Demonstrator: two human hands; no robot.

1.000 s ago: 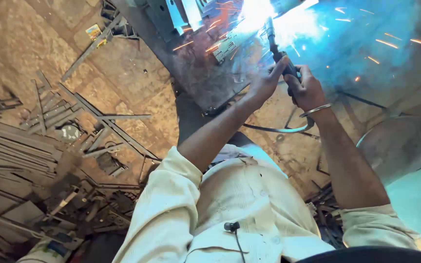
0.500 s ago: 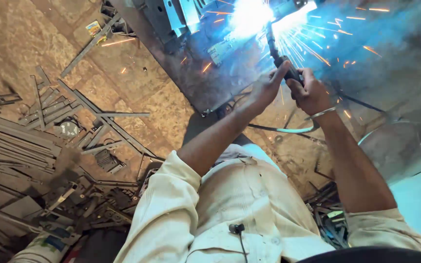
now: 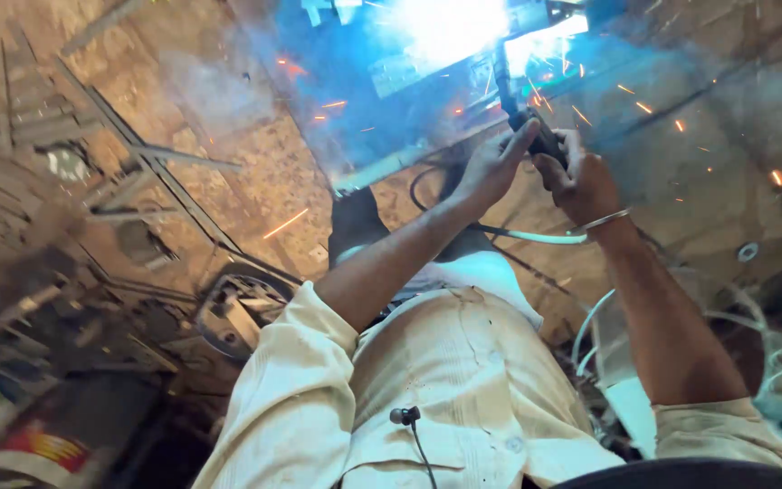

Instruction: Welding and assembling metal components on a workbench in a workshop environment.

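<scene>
Both my hands hold a dark welding electrode holder [image 3: 536,136] out in front of me. My left hand [image 3: 491,167] wraps its left side with fingers stretched up along it. My right hand [image 3: 576,177], with a metal bangle at the wrist, grips the handle from the right. The rod runs up to a bright blue-white arc [image 3: 450,27] on a grey metal workpiece [image 3: 382,81]. Orange sparks fly to the right and smoke hangs around the arc.
A cable [image 3: 536,237] loops below my wrists. Metal bars and angle-iron scraps [image 3: 147,172] lie over the dirt floor at left. A round metal part [image 3: 237,312] sits by my left elbow, a red-and-white can [image 3: 38,444] at bottom left.
The view has shifted, so my hands and the arc sit lower and closer in the frame. The arc keeps burning, with fewer sparks flying right. Both hands keep their grip.
</scene>
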